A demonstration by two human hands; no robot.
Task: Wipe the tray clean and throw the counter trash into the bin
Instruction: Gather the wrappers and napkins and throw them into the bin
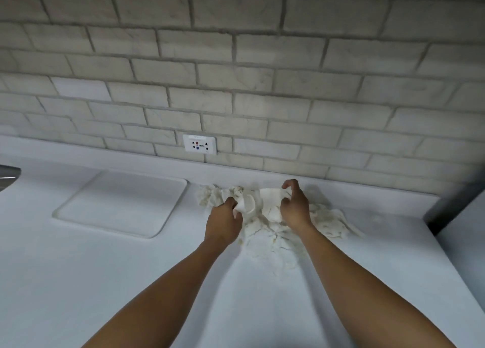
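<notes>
A: Where the counter (105, 282) meets the far brick wall (236, 59) — item one?
B: Crumpled paper trash (273, 232), centre-right; left hand (224, 223) and right hand (295, 207) both grip it.
A: Item two?
B: White tray (78, 211) — left, lying flat, apart.
</notes>
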